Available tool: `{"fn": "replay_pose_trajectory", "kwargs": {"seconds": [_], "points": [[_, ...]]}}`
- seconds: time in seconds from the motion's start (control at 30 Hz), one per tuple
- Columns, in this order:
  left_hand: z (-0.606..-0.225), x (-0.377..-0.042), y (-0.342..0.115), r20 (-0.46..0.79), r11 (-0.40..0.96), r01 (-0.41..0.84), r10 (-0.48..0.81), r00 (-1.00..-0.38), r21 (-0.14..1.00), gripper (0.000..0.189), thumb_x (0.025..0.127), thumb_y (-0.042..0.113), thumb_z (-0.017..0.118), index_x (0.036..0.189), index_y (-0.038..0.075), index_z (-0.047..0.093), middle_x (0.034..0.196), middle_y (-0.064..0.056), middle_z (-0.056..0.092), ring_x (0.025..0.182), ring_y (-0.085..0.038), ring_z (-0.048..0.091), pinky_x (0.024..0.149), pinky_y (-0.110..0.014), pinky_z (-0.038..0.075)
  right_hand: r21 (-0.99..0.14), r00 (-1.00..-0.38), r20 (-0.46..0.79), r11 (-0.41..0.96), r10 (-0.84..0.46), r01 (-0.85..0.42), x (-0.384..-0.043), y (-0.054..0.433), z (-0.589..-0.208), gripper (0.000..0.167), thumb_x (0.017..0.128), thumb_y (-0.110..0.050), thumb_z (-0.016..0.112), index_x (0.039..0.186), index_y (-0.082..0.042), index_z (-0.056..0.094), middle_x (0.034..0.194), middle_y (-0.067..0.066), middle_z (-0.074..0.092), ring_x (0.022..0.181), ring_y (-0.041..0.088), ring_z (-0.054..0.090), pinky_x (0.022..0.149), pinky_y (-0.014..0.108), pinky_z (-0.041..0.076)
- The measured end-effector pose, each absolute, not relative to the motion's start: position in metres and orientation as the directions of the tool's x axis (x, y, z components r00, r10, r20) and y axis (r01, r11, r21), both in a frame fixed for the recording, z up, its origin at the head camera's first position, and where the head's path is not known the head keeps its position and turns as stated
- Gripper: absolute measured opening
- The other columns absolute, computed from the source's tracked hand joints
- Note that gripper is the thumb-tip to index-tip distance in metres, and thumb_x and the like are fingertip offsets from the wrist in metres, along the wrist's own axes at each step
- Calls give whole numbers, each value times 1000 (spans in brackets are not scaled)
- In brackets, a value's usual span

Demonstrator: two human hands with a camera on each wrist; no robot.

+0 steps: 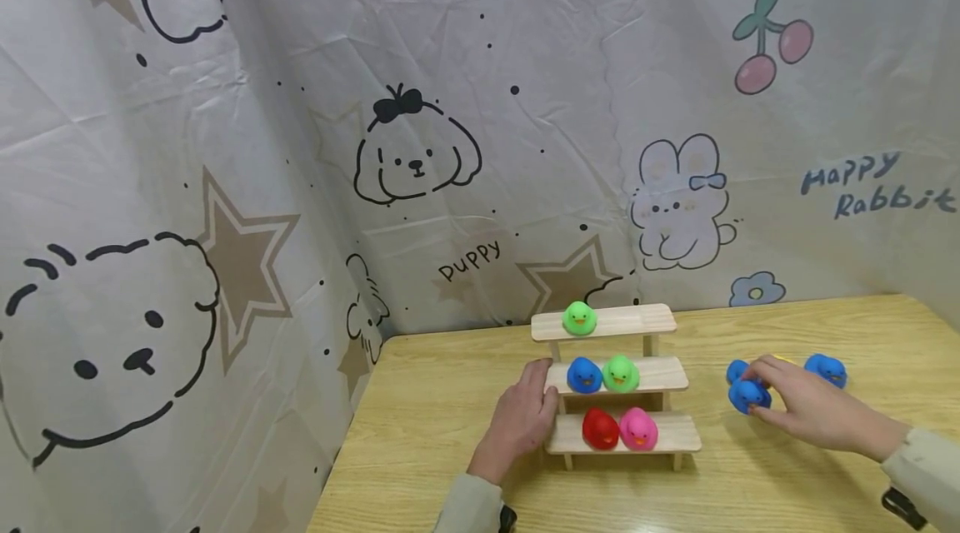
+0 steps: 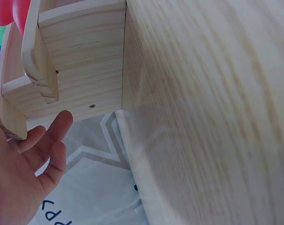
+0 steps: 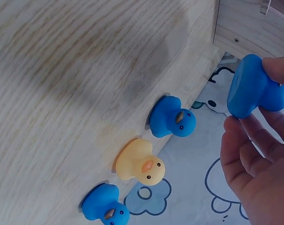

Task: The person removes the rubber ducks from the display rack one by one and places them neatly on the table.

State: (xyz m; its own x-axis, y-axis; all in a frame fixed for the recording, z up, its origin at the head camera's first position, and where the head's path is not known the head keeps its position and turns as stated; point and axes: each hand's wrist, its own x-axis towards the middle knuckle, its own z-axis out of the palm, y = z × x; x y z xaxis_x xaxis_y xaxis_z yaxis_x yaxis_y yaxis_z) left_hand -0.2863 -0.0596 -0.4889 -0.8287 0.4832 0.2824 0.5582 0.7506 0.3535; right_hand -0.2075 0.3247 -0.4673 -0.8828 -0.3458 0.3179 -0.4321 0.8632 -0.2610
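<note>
Pinching a blue duck (image 3: 247, 89) between right fingers (image 3: 232, 154) and thumb (image 3: 279, 69); left hand (image 1: 521, 410) at the shelf (image 1: 663, 375), grip unclear.

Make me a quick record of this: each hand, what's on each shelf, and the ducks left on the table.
left hand: at the left end of the middle shelf
right hand: holds a lifted blue duck
top shelf: green duck
middle shelf: blue duck, then another green duck
bottom shelf: red duck, then pink duck
table: yellow duck between two blue ducks
</note>
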Motion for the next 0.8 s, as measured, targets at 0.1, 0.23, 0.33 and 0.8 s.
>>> {"fn": "replay_pose_trajectory", "kwargs": {"seconds": [0.1, 0.23, 0.33, 0.8], "points": [[-488, -286, -60, 279, 749, 555, 481, -831, 362, 46, 100, 28, 30, 140, 7, 37, 137, -6, 43, 106, -21, 56, 91, -37, 46, -256, -882, 318, 864, -348, -433, -209, 324, -467, 32, 75, -18, 78, 99, -18, 58, 95, -11, 54, 83, 3, 53, 67, 28, 50], [-488, -285, -60, 274, 748, 552, 480, -833, 368, 46, 100, 27, 30, 140, 7, 37, 137, -6, 43, 105, -22, 56, 90, -38, 47, -232, -865, 351, 862, -358, -451, -210, 324, -469, 33, 73, -17, 79, 98, -19, 58, 95, -12, 54, 83, 2, 52, 66, 27, 50], [-488, -285, -60, 269, 749, 550, 481, -835, 369, 46, 100, 28, 30, 140, 7, 36, 137, -6, 43, 106, -22, 56, 90, -38, 46, -229, -855, 367, 855, -367, -465, -210, 324, -471, 33, 73, -17, 79, 97, -20, 57, 94, -13, 53, 83, 1, 52, 66, 27, 49], [-489, -285, -59, 258, 759, 539, 474, -842, 366, 48, 100, 30, 28, 141, 7, 36, 139, -6, 41, 109, -21, 55, 92, -38, 46, -243, -863, 354, 855, -361, -458, -209, 326, -469, 33, 74, -15, 78, 98, -20, 57, 94, -14, 53, 83, 0, 51, 66, 27, 49]]}}
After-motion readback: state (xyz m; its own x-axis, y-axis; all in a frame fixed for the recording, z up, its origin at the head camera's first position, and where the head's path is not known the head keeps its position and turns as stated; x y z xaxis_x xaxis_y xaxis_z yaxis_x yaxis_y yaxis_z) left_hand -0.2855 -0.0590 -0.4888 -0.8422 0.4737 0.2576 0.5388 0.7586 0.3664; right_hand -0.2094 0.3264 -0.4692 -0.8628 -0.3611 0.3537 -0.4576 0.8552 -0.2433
